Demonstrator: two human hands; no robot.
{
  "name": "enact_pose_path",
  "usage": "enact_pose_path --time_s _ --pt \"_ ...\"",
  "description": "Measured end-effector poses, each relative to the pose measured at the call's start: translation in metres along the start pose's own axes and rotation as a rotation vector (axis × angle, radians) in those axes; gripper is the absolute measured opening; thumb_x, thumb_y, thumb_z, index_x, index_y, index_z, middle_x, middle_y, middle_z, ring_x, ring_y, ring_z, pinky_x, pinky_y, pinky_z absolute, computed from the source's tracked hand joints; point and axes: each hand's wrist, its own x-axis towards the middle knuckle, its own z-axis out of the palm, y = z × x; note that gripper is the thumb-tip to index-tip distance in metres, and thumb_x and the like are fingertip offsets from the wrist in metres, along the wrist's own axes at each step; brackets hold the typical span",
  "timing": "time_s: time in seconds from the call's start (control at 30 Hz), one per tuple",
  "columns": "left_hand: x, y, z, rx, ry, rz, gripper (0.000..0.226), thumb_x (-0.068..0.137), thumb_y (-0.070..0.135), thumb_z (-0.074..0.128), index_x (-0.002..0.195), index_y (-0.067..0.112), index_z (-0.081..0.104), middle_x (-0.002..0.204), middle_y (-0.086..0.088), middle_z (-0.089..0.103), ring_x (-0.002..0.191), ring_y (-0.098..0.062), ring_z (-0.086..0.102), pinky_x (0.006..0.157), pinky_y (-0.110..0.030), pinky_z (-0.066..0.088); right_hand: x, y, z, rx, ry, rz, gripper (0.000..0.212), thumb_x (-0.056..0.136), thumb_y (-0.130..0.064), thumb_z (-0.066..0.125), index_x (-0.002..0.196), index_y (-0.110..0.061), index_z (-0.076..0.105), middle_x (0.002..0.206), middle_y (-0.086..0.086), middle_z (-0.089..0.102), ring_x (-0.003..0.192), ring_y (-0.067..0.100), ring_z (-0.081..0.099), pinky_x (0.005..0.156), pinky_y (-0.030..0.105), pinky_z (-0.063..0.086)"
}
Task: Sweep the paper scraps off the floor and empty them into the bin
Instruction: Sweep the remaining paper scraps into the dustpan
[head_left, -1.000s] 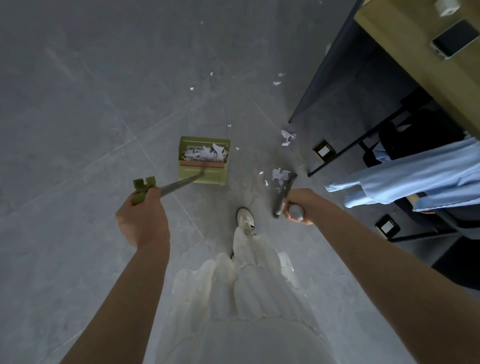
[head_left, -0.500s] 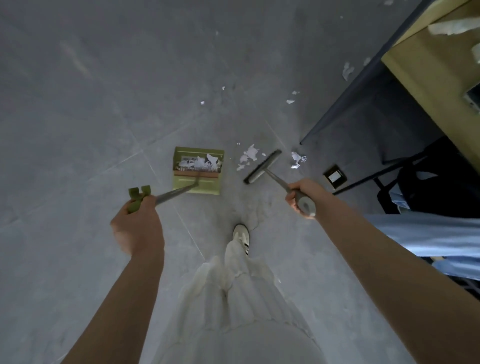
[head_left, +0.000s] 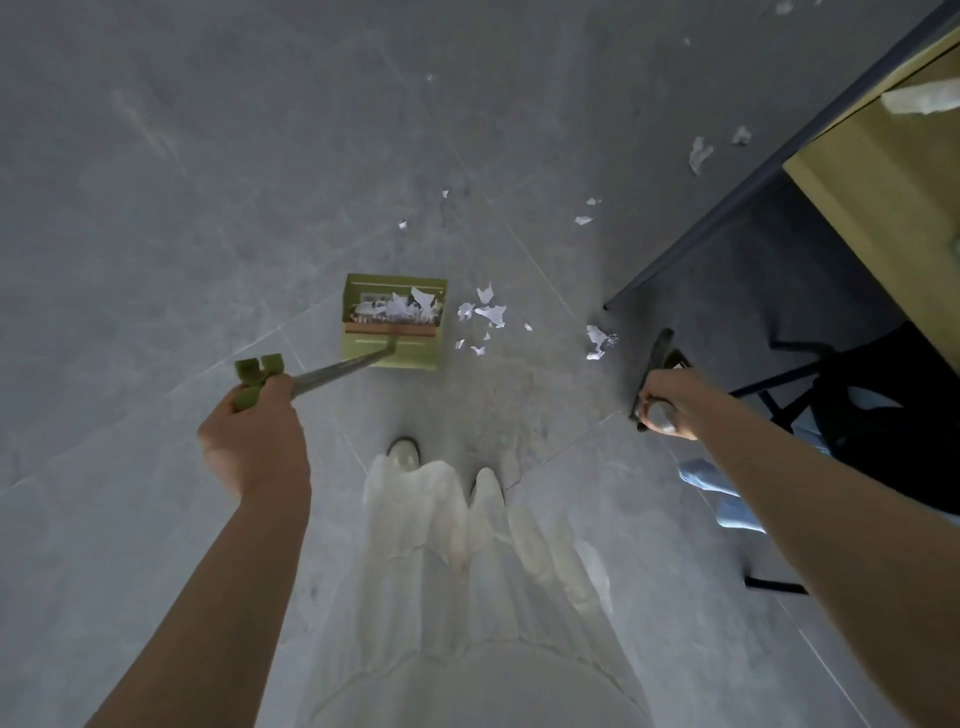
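You have both hands busy. Your left hand (head_left: 254, 441) has a closed grip round the green handle end of the dustpan (head_left: 393, 322), fingers curled tight on it; the metal shaft runs forward and to the right down to the green pan, which sits flat on the floor (head_left: 156, 208) ahead of your feet with a heap of paper scraps already inside. Your right hand (head_left: 667, 405) is wrapped round the top of the broom (head_left: 655, 358), whose dark head stands nearly end-on to you, just ahead of that hand.

The relation that matters is this: the nearest loose scraps (head_left: 485, 312) lie on the floor just beside the pan's right edge, between the pan and the broom head. One crumpled scrap (head_left: 597, 340) sits just left of the broom head. So the paper lies to the left of your right grip, and the pan lies beyond it on the same line. The broom hand is the nearer one by far.

I judge the sweeping only partly done. More scraps lie farther ahead, and a few near the dark frame of the worktop (head_left: 883, 171) on your right. A leftward stroke looks the likely next move, with the pan's open mouth turned to meet it.
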Motion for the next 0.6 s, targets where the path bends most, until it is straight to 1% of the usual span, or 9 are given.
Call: enact_pose_path --time_s 0.07,0.13,0.17,0.23,0.3,0.37,0.4,0.47,0.6 --pt "0.013 0.006 0.007 0.002 -0.013 0.004 0.019 0.082 0.027 0.073 0.066 0.025 0.062 0.062 0.002 0.056 0.058 -0.018 0.051 0.060 -0.035 0.048 0.013 0.001 -0.006 -0.065 0.012 0.023 0.019 0.076 0.007 0.051 0.092 -0.004 0.053 0.073 0.015 0.051 0.042 0.017 0.054 0.040 0.023 0.046" --pt "0.029 0.012 0.014 0.020 -0.031 0.004 0.018 0.079 0.030 0.072 0.064 0.025 0.063 0.062 0.001 0.055 0.059 -0.020 0.050 0.061 -0.036 0.047 0.012 -0.007 -0.005 -0.065 0.015 0.061 0.013 0.079 0.009 0.049 0.083 -0.004 0.049 0.069 0.013 0.047 0.035 0.015 0.051 0.036 0.021 0.043" --pt "0.036 0.014 0.016 0.030 -0.038 0.005 0.018 0.076 0.032 0.072 0.063 0.025 0.063 0.062 0.001 0.054 0.060 -0.021 0.050 0.061 -0.037 0.046 0.008 -0.011 -0.003 -0.080 0.025 0.064 0.017 0.082 0.011 0.045 0.076 -0.005 0.046 0.065 0.013 0.044 0.029 0.013 0.048 0.033 0.020 0.042" --pt "0.051 0.022 0.022 0.045 -0.044 0.009 0.019 0.072 0.034 0.072 0.059 0.024 0.063 0.062 0.000 0.054 0.062 -0.022 0.050 0.062 -0.038 0.046 0.000 -0.020 0.010 -0.061 0.000 0.074 0.023 0.085 0.014 0.042 0.072 -0.005 0.042 0.062 0.013 0.043 0.030 0.016 0.047 0.032 0.019 0.041" --pt "0.068 0.032 0.027 0.054 -0.059 0.016 0.019 0.072 0.035 0.072 0.058 0.025 0.063 0.062 -0.001 0.055 0.062 -0.022 0.051 0.063 -0.038 0.047 -0.007 -0.029 0.030 -0.078 -0.015 0.061 0.026 0.085 0.014 0.044 0.069 -0.006 0.042 0.062 0.013 0.044 0.031 0.016 0.048 0.032 0.018 0.040" --pt "0.087 0.043 0.030 0.073 -0.077 0.019 0.018 0.074 0.034 0.073 0.061 0.025 0.063 0.064 -0.002 0.057 0.063 -0.022 0.052 0.064 -0.038 0.049 -0.014 -0.039 0.056 -0.096 -0.032 0.051 0.029 0.086 0.013 0.047 0.066 -0.007 0.043 0.055 0.012 0.047 0.025 0.011 0.046 0.031 0.016 0.038" --pt "0.096 0.047 0.031 0.079 -0.085 0.024 0.017 0.076 0.034 0.073 0.063 0.025 0.064 0.065 -0.002 0.057 0.063 -0.022 0.053 0.064 -0.038 0.049 -0.017 -0.043 0.068 -0.122 -0.047 0.052 0.028 0.087 0.012 0.049 0.066 -0.006 0.045 0.054 0.012 0.048 0.025 0.010 0.046 0.031 0.016 0.038" --pt "0.113 0.057 0.032 0.091 -0.101 0.036 0.017 0.076 0.033 0.072 0.065 0.024 0.064 0.065 -0.002 0.057 0.062 -0.022 0.053 0.063 -0.038 0.048 -0.023 -0.055 0.096 -0.135 -0.074 0.061 0.021 0.086 0.010 0.052 0.071 -0.004 0.048 0.063 0.013 0.050 0.028 0.013 0.049 0.033 0.018 0.040" --pt "0.144 0.074 0.033 0.116 -0.132 0.049 0.020 0.076 0.034 0.071 0.061 0.024 0.061 0.065 -0.005 0.054 0.061 -0.023 0.049 0.062 -0.038 0.046 -0.041 -0.082 0.147 -0.101 -0.118 0.045 0.012 0.081 0.011 0.055 0.078 0.001 0.052 0.068 0.017 0.053 0.034 0.016 0.054 0.037 0.021 0.043"
